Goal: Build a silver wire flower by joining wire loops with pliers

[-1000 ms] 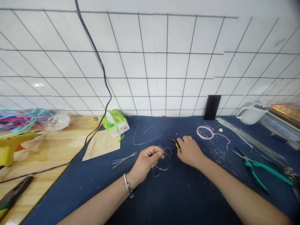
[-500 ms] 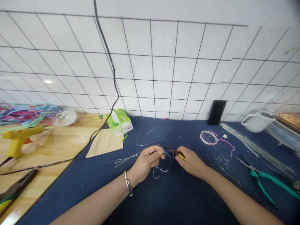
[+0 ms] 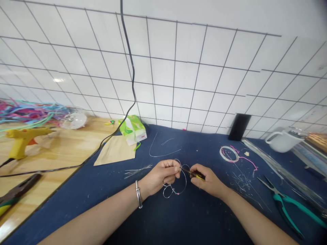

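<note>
Looping between hands [image 3: 163, 176]: beaded wire [image 3: 178, 193]

Left hand [image 3: 166, 173]: my thumb and forefinger pinch together.
Right hand [image 3: 208, 180]: I grip, fingers curled.
Arms [image 3: 102, 214]: mine slant inward, hands short of the desk's [image 3: 79, 139] far edge.

Honestly can't read any text here. Closest thing to a label is the small reddish patch [image 3: 143, 136] on the white end of the green-and-white packet [image 3: 133, 126], but it's way too tiny to make out. There's also a faint smudgy mark [image 3: 321, 68] on the tiled wall [image 3: 163, 72], upper right, can't tell if it's lettering. Stack [image 3: 313, 158] on the far right is just too blurry.
</note>
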